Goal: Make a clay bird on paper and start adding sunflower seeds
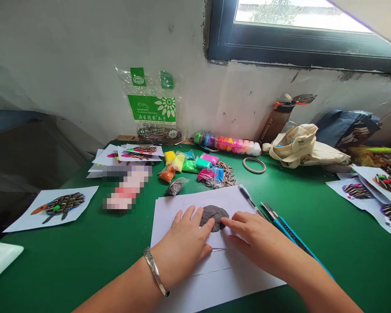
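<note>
A flat, roundish patch of dark grey modelling clay (pixel 213 214) lies on white paper (pixel 211 263) in front of me. My left hand (pixel 185 237), with a silver bangle at the wrist, rests on the paper with fingers spread, its fingertips at the clay's left and lower edge. From the right, my right hand (pixel 259 237) touches the clay's right edge with an outstretched index finger; the other fingers are partly curled. Neither hand grips anything. Just beyond the clay sits a small bag of grey clay (pixel 177 186).
Bags of coloured clay (pixel 190 166) and loose sunflower seeds (pixel 226 174) lie behind the paper. To its right are a pen (pixel 250 199) and a blue utility knife (pixel 288 230). Seed pictures (pixel 55 206) flank the green table (pixel 117 252). A tape roll (pixel 254 165) lies farther back.
</note>
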`<state>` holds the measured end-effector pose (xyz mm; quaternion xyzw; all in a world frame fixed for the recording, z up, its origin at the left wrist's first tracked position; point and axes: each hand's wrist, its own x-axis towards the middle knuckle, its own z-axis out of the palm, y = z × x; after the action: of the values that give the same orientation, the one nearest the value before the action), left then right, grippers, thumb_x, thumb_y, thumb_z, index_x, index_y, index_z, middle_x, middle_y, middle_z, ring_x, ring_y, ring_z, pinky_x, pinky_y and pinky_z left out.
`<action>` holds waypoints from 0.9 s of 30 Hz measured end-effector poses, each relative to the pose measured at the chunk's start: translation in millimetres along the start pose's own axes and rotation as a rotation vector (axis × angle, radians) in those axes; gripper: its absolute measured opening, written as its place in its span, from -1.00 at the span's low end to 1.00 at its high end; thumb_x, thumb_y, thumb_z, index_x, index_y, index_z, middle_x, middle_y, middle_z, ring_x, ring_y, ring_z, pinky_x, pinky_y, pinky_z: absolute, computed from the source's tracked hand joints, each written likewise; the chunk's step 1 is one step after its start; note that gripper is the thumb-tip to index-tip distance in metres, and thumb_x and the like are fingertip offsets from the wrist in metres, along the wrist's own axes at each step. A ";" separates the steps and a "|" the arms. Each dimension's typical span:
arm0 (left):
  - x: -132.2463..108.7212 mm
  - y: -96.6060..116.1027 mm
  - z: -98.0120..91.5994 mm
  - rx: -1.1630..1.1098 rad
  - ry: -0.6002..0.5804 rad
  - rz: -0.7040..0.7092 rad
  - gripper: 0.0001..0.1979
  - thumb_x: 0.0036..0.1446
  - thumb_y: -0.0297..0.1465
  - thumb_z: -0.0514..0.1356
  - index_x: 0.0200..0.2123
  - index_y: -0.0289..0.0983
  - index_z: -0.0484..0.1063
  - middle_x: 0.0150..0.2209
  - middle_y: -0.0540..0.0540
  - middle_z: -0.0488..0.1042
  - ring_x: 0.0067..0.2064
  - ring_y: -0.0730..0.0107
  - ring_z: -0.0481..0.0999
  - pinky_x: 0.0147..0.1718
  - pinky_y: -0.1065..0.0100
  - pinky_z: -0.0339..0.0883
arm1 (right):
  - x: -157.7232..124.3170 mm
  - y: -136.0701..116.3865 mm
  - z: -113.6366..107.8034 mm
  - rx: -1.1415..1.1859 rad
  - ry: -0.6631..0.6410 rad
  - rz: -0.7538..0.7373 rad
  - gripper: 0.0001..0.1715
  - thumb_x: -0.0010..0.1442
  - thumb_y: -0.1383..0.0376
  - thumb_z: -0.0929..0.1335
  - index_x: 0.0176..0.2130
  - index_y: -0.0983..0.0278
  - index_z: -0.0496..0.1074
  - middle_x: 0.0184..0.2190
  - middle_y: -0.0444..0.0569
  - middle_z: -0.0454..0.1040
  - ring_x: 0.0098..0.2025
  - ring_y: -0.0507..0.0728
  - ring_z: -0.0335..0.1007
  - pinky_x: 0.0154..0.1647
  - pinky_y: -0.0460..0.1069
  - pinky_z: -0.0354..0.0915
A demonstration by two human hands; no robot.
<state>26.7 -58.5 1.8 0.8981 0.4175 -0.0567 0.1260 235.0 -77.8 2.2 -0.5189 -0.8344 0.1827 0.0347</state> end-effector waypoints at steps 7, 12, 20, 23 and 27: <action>-0.5 -1.1 1.6 0.001 0.009 0.003 -0.46 0.19 -0.27 0.20 0.23 -0.19 0.25 0.23 -0.36 0.24 0.26 -0.23 0.17 0.14 -0.24 0.15 | 0.8 -0.9 -1.4 0.006 0.020 -0.038 -0.74 0.29 0.33 0.27 -0.15 0.19 0.54 -0.34 0.00 0.46 -0.27 0.12 0.40 -0.26 -0.05 0.25; -0.7 0.7 -1.2 0.004 -0.007 0.000 -0.46 0.19 -0.27 0.20 0.23 -0.19 0.25 0.23 -0.35 0.24 0.27 -0.22 0.17 0.15 -0.23 0.13 | 1.1 0.0 0.0 -0.006 0.004 -0.027 -0.75 0.28 0.32 0.29 -0.12 0.17 0.53 -0.32 -0.01 0.45 -0.25 0.13 0.40 -0.23 -0.03 0.25; -2.1 2.0 -5.3 -0.005 -0.042 -0.013 -0.45 0.19 -0.29 0.20 0.24 -0.19 0.23 0.24 -0.33 0.24 0.29 -0.19 0.14 0.16 -0.22 0.12 | -0.8 3.7 0.8 0.020 0.013 -0.009 -0.60 0.27 0.35 0.29 0.08 0.12 0.43 -0.30 -0.05 0.46 -0.25 0.13 0.40 -0.23 -0.02 0.25; -1.5 2.3 -5.3 0.002 -0.047 -0.016 -0.46 0.19 -0.29 0.19 0.23 -0.19 0.23 0.24 -0.32 0.23 0.29 -0.19 0.13 0.17 -0.21 0.12 | 0.3 2.3 0.7 0.013 0.001 -0.024 -0.66 0.28 0.35 0.27 -0.01 0.13 0.50 -0.31 -0.03 0.45 -0.26 0.12 0.39 -0.24 -0.04 0.24; -1.2 3.1 -5.8 0.004 -0.035 -0.008 -0.47 0.19 -0.29 0.19 0.23 -0.18 0.24 0.23 -0.32 0.25 0.28 -0.17 0.15 0.16 -0.21 0.12 | -0.1 1.1 -0.4 0.012 0.016 -0.034 -0.66 0.28 0.35 0.27 0.00 0.14 0.50 -0.32 -0.02 0.45 -0.26 0.12 0.40 -0.25 -0.04 0.24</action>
<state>28.2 -59.7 8.2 0.8955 0.4188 -0.0738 0.1314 236.0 -77.4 2.2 -0.5059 -0.8415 0.1832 0.0475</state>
